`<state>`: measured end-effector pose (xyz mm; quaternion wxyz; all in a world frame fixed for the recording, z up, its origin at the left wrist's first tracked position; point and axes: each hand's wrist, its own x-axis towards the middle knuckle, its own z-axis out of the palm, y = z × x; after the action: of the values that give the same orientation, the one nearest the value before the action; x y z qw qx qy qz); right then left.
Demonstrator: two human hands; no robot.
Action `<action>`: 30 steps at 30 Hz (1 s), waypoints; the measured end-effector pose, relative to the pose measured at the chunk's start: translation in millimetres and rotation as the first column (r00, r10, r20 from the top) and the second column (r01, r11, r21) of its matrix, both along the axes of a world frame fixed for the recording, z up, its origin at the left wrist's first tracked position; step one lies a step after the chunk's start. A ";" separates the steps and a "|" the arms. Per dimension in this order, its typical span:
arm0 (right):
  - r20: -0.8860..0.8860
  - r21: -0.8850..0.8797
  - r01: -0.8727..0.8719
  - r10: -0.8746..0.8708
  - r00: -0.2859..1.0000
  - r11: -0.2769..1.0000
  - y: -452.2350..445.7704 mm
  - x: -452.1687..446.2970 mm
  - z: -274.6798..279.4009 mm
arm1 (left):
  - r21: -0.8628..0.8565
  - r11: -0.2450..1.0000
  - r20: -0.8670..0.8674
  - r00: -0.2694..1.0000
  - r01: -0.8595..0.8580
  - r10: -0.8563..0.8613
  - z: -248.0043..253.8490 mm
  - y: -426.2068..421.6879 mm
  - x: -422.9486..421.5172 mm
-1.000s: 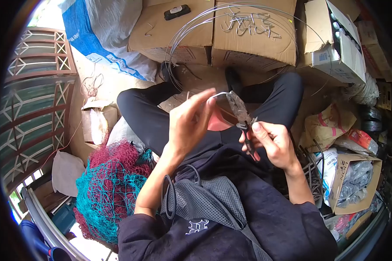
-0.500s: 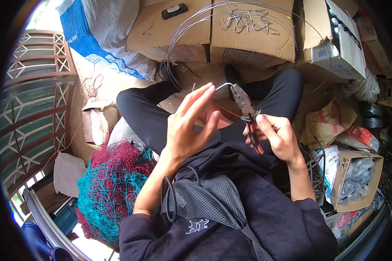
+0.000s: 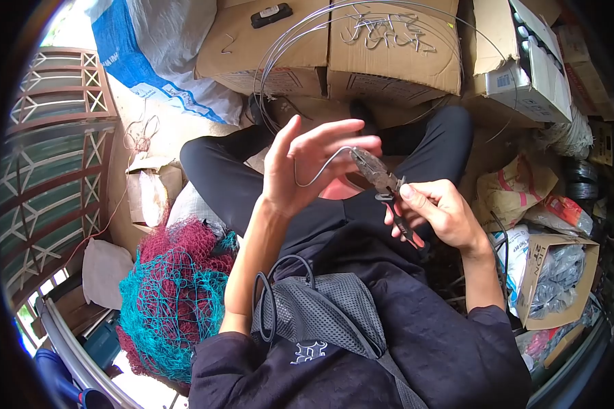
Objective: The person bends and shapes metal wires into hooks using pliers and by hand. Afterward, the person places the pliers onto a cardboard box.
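My right hand (image 3: 440,213) is closed around the red-and-black handles of a pair of pliers (image 3: 375,172), whose worn metal jaws point up and left. From the jaws runs a short piece of bent wire (image 3: 326,164), curving down and then up again like a hook. Behind that wire is my left hand (image 3: 284,178), open, palm facing the pliers and fingers stretched out to the right. Whether its palm touches the wire I cannot tell.
Cardboard boxes (image 3: 266,51) ahead carry several bent wire hooks (image 3: 387,31), a black object (image 3: 271,15) and a wire coil (image 3: 290,42) looping over the front. Maroon-and-teal netting (image 3: 174,300) lies at left. An open carton (image 3: 535,317) of grey plastic bags stands at right.
My left hand has turned upright and opened, with its fingers now pointing right. The pliers have tilted further left, and more of the wire's curved length shows in front of the palm.
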<state>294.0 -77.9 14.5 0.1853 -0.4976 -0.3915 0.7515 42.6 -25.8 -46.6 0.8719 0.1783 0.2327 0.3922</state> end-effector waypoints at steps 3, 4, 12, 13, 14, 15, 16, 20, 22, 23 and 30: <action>-0.018 -0.010 0.004 -0.004 1.000 1.000 -0.5 1.8 -1.1 | -0.018 1.000 0.193 0.981 0.021 -0.017 -13.9 -5.5 1.9; -0.024 -0.009 0.008 -0.009 1.000 1.000 -2.4 0.7 -2.0 | -0.034 0.999 0.204 0.979 0.007 0.000 -14.7 -7.7 2.4; -0.028 0.014 0.012 -0.012 1.000 1.000 -11.8 -5.7 -14.0 | -0.126 0.987 0.063 0.992 -0.098 0.107 -4.4 -16.3 7.7; -0.047 0.018 0.016 -0.015 0.999 1.000 -14.2 -6.8 -17.7 | -0.138 0.984 0.053 0.992 -0.110 0.118 -3.6 -17.8 8.7; -0.079 0.009 0.070 -0.069 0.995 0.998 -16.2 -11.0 -20.0 | -0.158 0.974 0.066 0.983 -0.161 0.173 -5.2 -19.4 11.9; -0.111 -0.003 0.120 -0.120 0.987 0.993 -19.1 -18.5 -21.3 | -0.179 0.960 0.076 0.970 -0.215 0.231 -8.2 -22.8 17.6; -0.143 -0.019 0.168 -0.169 0.975 0.986 -22.1 -26.3 -22.0 | -0.203 0.942 0.083 0.954 -0.269 0.290 -9.2 -26.1 24.0; -0.158 0.020 0.244 -0.238 0.958 0.970 -31.1 -51.3 -30.4 | -0.189 0.884 0.037 0.896 -0.429 0.442 -6.1 -25.4 34.8; -0.167 0.096 0.343 -0.324 0.931 0.935 -39.0 -66.7 -40.9 | -0.153 0.884 -0.017 0.895 -0.443 0.445 2.1 -20.8 38.2; -0.165 0.116 0.370 -0.349 0.922 0.922 -40.5 -71.0 -42.3 | -0.143 0.889 -0.045 0.901 -0.434 0.433 6.9 -18.1 39.0; -0.213 0.081 0.320 -0.297 0.931 0.944 -26.3 -66.2 -29.8 | -0.139 0.910 0.016 0.918 -0.390 0.396 2.2 -3.8 24.3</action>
<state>227.7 -104.2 -15.3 0.3673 -0.4646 -0.3302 0.7350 66.9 -29.6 -44.4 0.7900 0.0608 0.2703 0.5470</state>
